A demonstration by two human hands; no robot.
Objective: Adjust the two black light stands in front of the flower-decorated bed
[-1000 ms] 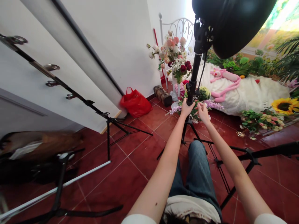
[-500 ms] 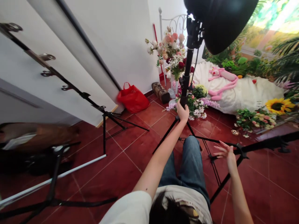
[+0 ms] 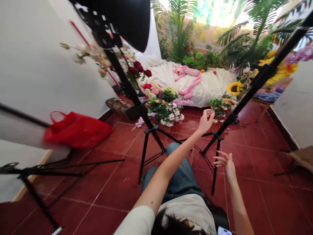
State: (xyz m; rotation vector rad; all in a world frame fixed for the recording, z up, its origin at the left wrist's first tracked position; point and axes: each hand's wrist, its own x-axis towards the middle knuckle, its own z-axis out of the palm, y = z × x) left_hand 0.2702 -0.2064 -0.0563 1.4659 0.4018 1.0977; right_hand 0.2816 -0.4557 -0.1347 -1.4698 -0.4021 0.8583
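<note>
My left hand (image 3: pixel 206 121) is raised in front of me with nothing in it, its fingers loosely bent, between two black light stands. To its left leans the first light stand (image 3: pixel 133 93), with a large black lamp hood (image 3: pixel 127 23) on top. The second light stand (image 3: pixel 249 93) rises to the right; my left hand is near its pole, apart from it as far as I can see. Lower down, my right hand (image 3: pixel 227 164) holds nothing, fingers spread, close by a leg of the second stand. That stand's top is out of view.
Artificial flowers (image 3: pixel 168 109) lie ahead by a white cloth (image 3: pixel 210 91) bearing a pink plush toy (image 3: pixel 189 78). At left are a red bag (image 3: pixel 78 130), a brown case (image 3: pixel 122 108) and another black stand (image 3: pixel 31 186). A wooden stool (image 3: pixel 303 156) stands right.
My left hand has let go of the first light stand's pole and moved right, toward the second stand. The view has turned right. My right hand stays open.
</note>
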